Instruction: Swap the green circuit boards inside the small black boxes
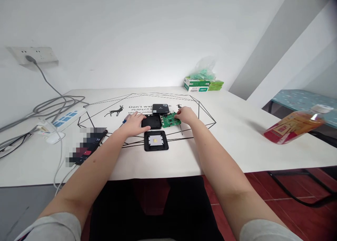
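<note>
Grey sleeves (268, 229) nearest. Our left hand (133, 124) grips the black tray (151, 122), presumably for steadiness; our right hand (184, 115) pinches the green board's (168, 121) right end.

white table (168, 165) with black casings (156, 148), phone (92, 144), power strip (65, 121), bottle (295, 125)

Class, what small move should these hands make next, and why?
Probably the right hand should ease the green circuit board leftward over the black case beside it: its fingers are on the board, the two parts lie side by side, and the left hand is at the case's edge.
</note>
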`<action>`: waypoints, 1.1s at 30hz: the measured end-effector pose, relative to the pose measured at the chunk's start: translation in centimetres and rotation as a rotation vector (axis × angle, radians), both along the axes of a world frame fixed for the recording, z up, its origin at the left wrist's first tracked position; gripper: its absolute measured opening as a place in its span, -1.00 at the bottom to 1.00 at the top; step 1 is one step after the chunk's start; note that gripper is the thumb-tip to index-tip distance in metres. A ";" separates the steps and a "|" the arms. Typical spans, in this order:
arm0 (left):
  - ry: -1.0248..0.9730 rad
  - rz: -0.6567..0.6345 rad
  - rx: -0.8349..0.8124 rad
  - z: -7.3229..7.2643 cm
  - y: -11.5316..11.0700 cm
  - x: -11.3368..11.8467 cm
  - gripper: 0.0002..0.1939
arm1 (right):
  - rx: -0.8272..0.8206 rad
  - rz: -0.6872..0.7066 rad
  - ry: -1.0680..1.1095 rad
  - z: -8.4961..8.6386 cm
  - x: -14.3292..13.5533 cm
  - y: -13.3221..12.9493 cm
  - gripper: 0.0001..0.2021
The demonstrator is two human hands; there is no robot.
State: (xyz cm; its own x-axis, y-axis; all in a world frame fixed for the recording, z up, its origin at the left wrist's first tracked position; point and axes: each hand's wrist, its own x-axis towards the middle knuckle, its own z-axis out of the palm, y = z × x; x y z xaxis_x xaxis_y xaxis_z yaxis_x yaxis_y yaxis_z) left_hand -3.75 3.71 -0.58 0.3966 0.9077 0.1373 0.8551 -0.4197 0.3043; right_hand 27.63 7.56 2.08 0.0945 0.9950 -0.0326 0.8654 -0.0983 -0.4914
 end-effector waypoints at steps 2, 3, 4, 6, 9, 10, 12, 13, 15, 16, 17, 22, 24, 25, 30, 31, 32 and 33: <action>0.004 0.000 0.016 1.1 -0.3 0.4 -0.33 | 0.015 0.006 -0.063 -0.1 -0.1 0.1 -0.86; -0.010 -0.019 0.044 1.9 -0.4 0.7 -0.37 | 0.017 0.011 -0.086 -0.2 -0.2 0.2 -0.85; -0.028 -0.048 0.088 2.7 -0.6 1.0 -0.43 | 0.018 0.017 -0.104 -0.3 -0.3 0.2 -0.84; -0.020 -0.154 0.127 4.4 -0.7 1.7 -0.52 | 0.021 0.029 -0.131 -0.4 -0.3 0.3 -0.82; 0.049 -0.249 0.098 6.3 -0.4 2.3 -0.61 | 0.017 0.036 -0.153 -0.6 -0.3 0.4 -0.80; 0.070 -0.246 0.098 6.6 -0.2 2.2 -0.62 | 0.013 0.036 -0.155 -0.7 -0.2 0.4 -0.79; 0.083 -0.174 0.082 6.4 0.2 1.8 -0.62 | 0.003 0.036 -0.153 -0.8 -0.2 0.4 -0.78; 0.079 -0.134 0.069 6.1 0.3 1.5 -0.61 | 0.000 0.039 -0.148 -0.8 -0.2 0.4 -0.77; 0.051 -0.110 0.036 4.9 0.2 0.9 -0.59 | -0.005 0.052 -0.138 -0.9 -0.2 0.4 -0.74; 0.018 -0.108 0.032 4.1 -0.1 0.6 -0.59 | -0.008 0.061 -0.134 -1.0 -0.3 0.4 -0.72; -0.019 -0.116 0.037 3.4 -0.5 0.3 -0.57 | -0.010 0.066 -0.131 -1.1 -0.3 0.4 -0.71; -0.106 -0.161 0.044 0.7 -3.2 -0.5 -0.35 | 0.007 -0.015 -0.125 -1.5 -0.1 0.3 -0.50; -0.101 -0.184 -0.055 0.5 -4.0 -0.6 -0.27 | 0.015 -0.055 -0.120 -1.7 0.1 0.3 -0.45; -0.091 -0.189 -0.103 0.6 -4.3 -0.5 -0.25 | 0.015 -0.064 -0.112 -1.8 0.2 0.3 -0.46; -0.020 -0.209 -0.221 1.1 -4.7 0.2 -0.37 | 0.044 -0.078 -0.016 -2.0 0.4 0.6 -0.54; -0.016 -0.210 -0.226 1.2 -4.7 0.4 -0.39 | 0.061 -0.089 0.008 -2.0 0.4 0.7 -0.53; -0.008 -0.210 -0.235 1.3 -4.8 0.5 -0.39 | 0.077 -0.103 0.034 -2.0 0.4 0.8 -0.53; 0.003 -0.208 -0.249 1.4 -4.9 0.5 -0.37 | 0.093 -0.119 0.062 -2.0 0.5 0.8 -0.55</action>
State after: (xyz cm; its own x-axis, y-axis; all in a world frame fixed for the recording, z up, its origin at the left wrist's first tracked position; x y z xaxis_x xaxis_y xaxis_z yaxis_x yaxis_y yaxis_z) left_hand -3.23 -1.19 0.81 0.5773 0.8126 -0.0801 0.7600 -0.4988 0.4167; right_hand 28.09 8.40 0.08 0.2123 0.9760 0.0492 0.8180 -0.1500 -0.5553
